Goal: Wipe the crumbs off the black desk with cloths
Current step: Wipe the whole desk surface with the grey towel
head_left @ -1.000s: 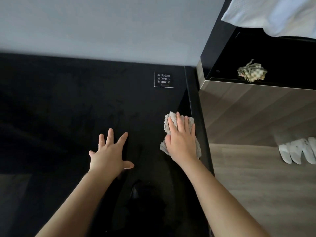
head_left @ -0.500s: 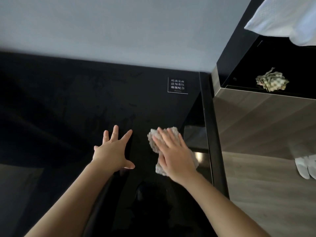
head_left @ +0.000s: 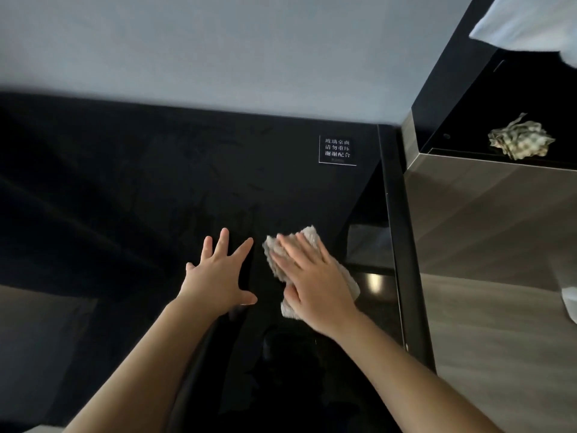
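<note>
Head view: glossy black surface [head_left: 125, 198]. Left hand [head_left: 218, 276] flat on surface, fingers spread, holding nothing. Right hand [head_left: 315, 285] just beside it, fingers straight, pressing beige cloth [head_left: 309, 235] onto surface, cloth edges showing around palm. White-text label [head_left: 337, 150] near far right corner. Crumpled checked cloth [head_left: 520, 140] in dark shelf [head_left: 462, 98] at right. White towel [head_left: 530, 23] above. Crumbs too small to tell.

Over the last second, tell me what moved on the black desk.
The right hand, pressing flat on the beige cloth, slid it left across the black desk, away from the right edge toward the left hand. The left hand stayed flat with fingers spread; the label stayed put.
</note>
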Action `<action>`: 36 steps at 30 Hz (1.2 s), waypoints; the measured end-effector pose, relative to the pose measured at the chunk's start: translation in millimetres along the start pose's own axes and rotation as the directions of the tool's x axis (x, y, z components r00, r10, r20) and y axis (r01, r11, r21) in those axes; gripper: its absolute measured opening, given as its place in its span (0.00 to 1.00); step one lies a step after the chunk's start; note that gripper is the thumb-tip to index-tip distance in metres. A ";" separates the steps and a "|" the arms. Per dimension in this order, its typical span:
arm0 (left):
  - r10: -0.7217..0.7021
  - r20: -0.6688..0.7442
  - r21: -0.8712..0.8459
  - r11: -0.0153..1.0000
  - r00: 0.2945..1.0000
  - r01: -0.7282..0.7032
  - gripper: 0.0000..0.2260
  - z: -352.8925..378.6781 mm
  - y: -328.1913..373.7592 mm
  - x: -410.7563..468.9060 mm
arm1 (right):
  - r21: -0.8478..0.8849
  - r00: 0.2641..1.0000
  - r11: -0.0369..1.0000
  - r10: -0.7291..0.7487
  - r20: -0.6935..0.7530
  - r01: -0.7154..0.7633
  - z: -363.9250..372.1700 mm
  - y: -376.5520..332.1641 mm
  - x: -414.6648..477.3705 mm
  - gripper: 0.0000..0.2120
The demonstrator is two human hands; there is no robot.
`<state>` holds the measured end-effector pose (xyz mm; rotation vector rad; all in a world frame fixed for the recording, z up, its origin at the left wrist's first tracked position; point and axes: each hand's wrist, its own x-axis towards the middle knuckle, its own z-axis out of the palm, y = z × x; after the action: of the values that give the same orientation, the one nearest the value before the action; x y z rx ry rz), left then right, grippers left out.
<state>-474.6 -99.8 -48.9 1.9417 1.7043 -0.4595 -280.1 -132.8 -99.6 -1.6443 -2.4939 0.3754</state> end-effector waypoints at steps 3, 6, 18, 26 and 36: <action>0.022 0.042 0.037 0.999 0.999 -0.023 0.50 7.3 4.9 -16.6 | -0.008 0.999 0.999 -0.050 0.014 0.050 4.3 -14.4 -52.9 0.29; 0.037 0.061 0.095 0.995 0.997 -0.043 0.52 20.9 16.9 -35.7 | -0.057 0.997 0.996 -0.064 0.048 0.067 -1.7 0.0 -92.8 0.31; 0.050 0.056 0.147 0.987 0.997 -0.058 0.53 46.2 36.4 -62.4 | -0.072 0.919 0.917 0.389 -0.072 -0.393 -5.6 35.1 -149.4 0.28; 0.062 0.060 0.158 0.985 0.996 -0.071 0.53 59.0 41.3 -80.4 | -0.032 0.893 0.893 0.447 -0.057 -0.449 -1.5 24.1 -191.4 0.28; 0.171 -0.003 0.108 0.980 0.985 -0.169 0.49 67.7 14.4 -96.1 | 0.006 0.887 0.887 0.462 -0.017 -0.462 24.9 -81.2 -170.2 0.30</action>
<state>-469.8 -218.1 -47.5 2.1500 1.5320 -0.4854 -290.4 -322.8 -96.3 -2.2255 -2.0580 0.4043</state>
